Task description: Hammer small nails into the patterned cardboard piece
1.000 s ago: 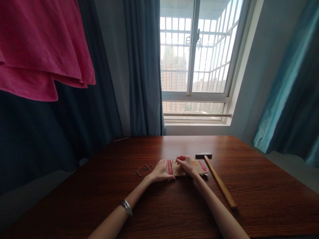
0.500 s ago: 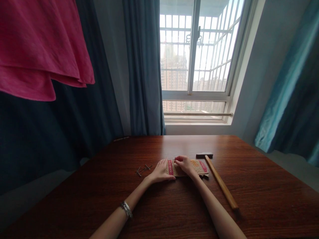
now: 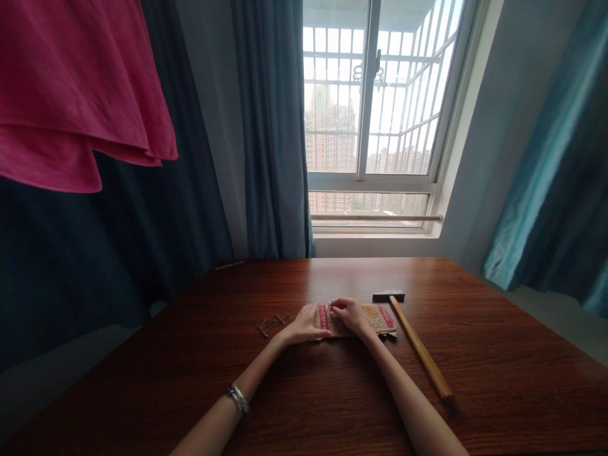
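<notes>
A flat patterned board (image 3: 380, 318), tan with pink bands, a yellow patch and many small dark dots, lies on the table in front of me. My left hand (image 3: 305, 324) grips its left end, the thumb along the near edge and the fingers over the top. Above the board's left half, my right hand (image 3: 348, 313) pinches a thin nail (image 3: 329, 308) that stands roughly upright. The nail's tip is too small to make out. Several loose nails (image 3: 272, 323) lie left of my left hand. To the right of the board rests a hammer (image 3: 420, 347) with a wooden handle.
Under the board's near right corner shows a small dark object (image 3: 388, 336) I cannot make out. The brown wooden table (image 3: 190, 380) reaches back to the window wall. A pink cloth (image 3: 90, 95) hangs at upper left, before blue curtains (image 3: 270, 126).
My left thumb has shifted slightly at the board's near edge. The right hand's pinch on the nail is nearly the same, and the whole view has drifted slightly.
</notes>
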`<state>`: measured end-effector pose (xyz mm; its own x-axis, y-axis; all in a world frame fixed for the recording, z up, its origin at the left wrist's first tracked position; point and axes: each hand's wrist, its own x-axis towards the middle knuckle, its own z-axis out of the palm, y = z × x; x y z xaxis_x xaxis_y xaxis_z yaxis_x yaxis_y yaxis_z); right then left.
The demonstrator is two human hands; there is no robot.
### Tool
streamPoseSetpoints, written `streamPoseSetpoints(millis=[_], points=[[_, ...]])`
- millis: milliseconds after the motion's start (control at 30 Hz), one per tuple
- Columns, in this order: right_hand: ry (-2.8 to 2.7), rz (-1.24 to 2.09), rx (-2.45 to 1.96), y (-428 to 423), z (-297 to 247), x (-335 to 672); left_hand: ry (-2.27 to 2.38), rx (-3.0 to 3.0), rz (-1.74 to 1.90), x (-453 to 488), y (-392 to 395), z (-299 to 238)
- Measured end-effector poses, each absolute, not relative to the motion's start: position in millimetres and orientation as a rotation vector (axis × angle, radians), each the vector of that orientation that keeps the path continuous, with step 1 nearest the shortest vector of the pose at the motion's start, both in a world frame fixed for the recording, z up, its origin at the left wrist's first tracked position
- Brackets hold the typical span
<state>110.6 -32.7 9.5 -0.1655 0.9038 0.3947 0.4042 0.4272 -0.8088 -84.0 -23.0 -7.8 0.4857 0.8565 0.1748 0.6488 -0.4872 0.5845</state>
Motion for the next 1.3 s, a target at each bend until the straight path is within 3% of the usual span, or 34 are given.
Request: streamPoseSetpoints(millis=[267, 1300], points=[[-1.774, 0.628, -1.180, -24.5, 1.4, 112.0, 1.277, 2.202, 1.053, -74.1, -15.0, 6.8], [-1.792, 0.588, -1.123, -22.1, -3.8, 113.1, 1.262, 2.204, 1.060, -52.3, -2.5, -12.6]])
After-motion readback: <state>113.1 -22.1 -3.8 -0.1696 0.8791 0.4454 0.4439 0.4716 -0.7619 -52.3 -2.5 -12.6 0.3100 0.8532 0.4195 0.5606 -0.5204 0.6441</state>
